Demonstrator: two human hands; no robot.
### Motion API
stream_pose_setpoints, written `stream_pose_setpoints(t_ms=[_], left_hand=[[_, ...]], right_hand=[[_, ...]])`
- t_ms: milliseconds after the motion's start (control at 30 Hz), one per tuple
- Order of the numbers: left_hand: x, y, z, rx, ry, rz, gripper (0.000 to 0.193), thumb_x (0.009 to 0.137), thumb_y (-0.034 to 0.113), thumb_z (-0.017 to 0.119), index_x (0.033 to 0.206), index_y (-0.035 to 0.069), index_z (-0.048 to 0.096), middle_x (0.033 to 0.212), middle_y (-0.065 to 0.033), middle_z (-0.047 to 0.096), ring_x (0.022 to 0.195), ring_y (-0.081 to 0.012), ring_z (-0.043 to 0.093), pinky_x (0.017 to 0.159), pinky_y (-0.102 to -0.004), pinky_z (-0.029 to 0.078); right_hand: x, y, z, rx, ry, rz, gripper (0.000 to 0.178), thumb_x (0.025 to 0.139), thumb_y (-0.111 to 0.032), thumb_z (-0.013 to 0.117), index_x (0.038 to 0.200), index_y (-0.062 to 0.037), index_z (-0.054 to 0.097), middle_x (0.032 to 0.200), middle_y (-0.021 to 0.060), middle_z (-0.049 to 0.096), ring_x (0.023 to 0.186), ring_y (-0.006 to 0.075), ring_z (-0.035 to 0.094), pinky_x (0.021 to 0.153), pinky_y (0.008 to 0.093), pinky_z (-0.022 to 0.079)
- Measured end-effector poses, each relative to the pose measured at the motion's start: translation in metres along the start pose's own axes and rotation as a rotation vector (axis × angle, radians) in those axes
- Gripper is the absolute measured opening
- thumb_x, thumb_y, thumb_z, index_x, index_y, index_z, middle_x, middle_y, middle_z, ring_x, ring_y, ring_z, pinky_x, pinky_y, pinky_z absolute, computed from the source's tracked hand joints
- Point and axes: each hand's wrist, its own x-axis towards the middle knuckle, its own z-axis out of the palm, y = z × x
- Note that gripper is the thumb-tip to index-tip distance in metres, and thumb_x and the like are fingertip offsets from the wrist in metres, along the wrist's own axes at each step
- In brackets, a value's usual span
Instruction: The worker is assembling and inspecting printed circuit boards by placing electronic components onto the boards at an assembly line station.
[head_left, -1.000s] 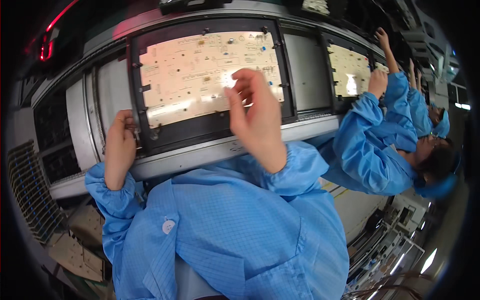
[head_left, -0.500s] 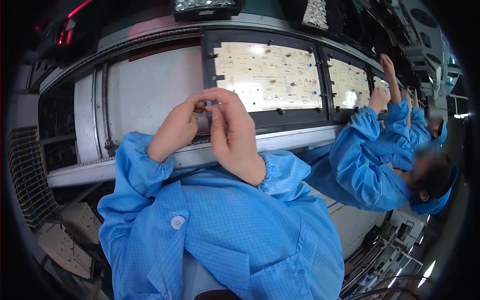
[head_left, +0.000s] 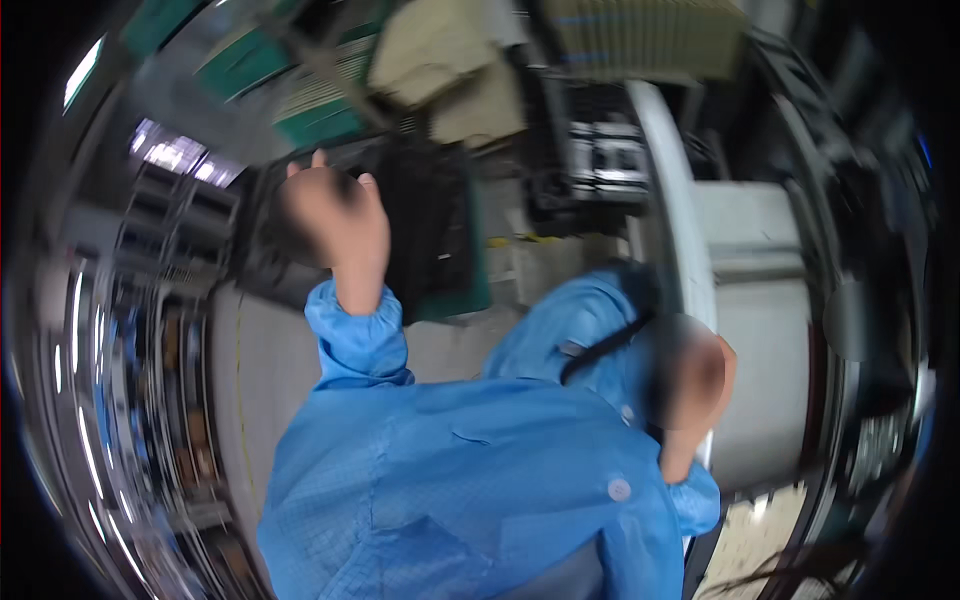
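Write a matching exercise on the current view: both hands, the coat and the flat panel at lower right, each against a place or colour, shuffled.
1. Left hand
2. Right hand
3. Coat
4. Flat panel

A. In front of the pale rail
B. Cream
C. In front of black gear
D. Blue

Pairs: 1-C, 2-A, 3-D, 4-B

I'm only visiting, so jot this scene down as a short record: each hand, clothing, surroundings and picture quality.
Left hand: the left hand is at a dark stack; contact and hold unclear
Right hand: the right hand is by a pale metal rail; hold unclear
Clothing: blue coat
Top of view: tan boards, a row of upright panels
Lower right: cream board
Picture quality: blurred, partly over both hands
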Motion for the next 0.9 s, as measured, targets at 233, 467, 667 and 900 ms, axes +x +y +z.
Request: stream_pose_setpoints(t_ms=[233,467,667,900], left_hand=[[-0.036,-0.166,-0.116,0.933,-0.007,-0.714,0.082,0.088,0.042,0.067,0.14,-0.015,0.038,0.148,-0.0359,0.034,0.139,-0.0463,0.033,0.111,-0.059,0.028],[-0.032,-0.237,-0.151,-0.399,0.189,-1.183,0.017,0.073,0.001,0.072,0.084,-0.009,0.065,0.082,-0.0109,0.065,0.072,-0.0212,0.06,0.068,-0.0335,0.045],[-0.031,-0.194,-0.143,-0.743,0.572,-0.739,0.02,0.07,-0.006,0.068,0.089,-0.004,0.06,0.074,-0.004,0.057,0.069,-0.0185,0.058,0.061,-0.0318,0.047],[-0.006,-0.071,-0.166,-0.723,0.529,-0.339,0.041,0.077,-0.011,0.064,0.114,0.0,0.052,0.106,-0.0144,0.059,0.098,-0.0283,0.062,0.087,-0.0382,0.06]], right_hand=[[-0.007,-0.011,0.022,0.074,-0.301,0.062,0.009,0.101,-0.008,0.056,0.106,-0.0027,0.061,0.095,0.0043,0.067,0.076,0.0077,0.052,0.072,0.0211,0.043],[-0.012,-0.005,0.013,0.014,-0.347,0.05,0.009,0.102,-0.008,0.055,0.101,-0.0025,0.062,0.09,0.0037,0.066,0.076,0.0076,0.052,0.071,0.0211,0.043],[-0.023,-0.009,0.007,0.015,-0.398,0.074,0.01,0.102,-0.006,0.054,0.104,-0.0025,0.062,0.09,0.0037,0.067,0.078,0.0074,0.054,0.073,0.0208,0.045],[-0.028,-0.036,0.026,0.23,-0.632,0.128,0.042,0.098,-0.006,0.059,0.139,-0.0022,0.048,0.126,0.0116,0.06,0.115,0.0189,0.059,0.095,0.0339,0.053]])
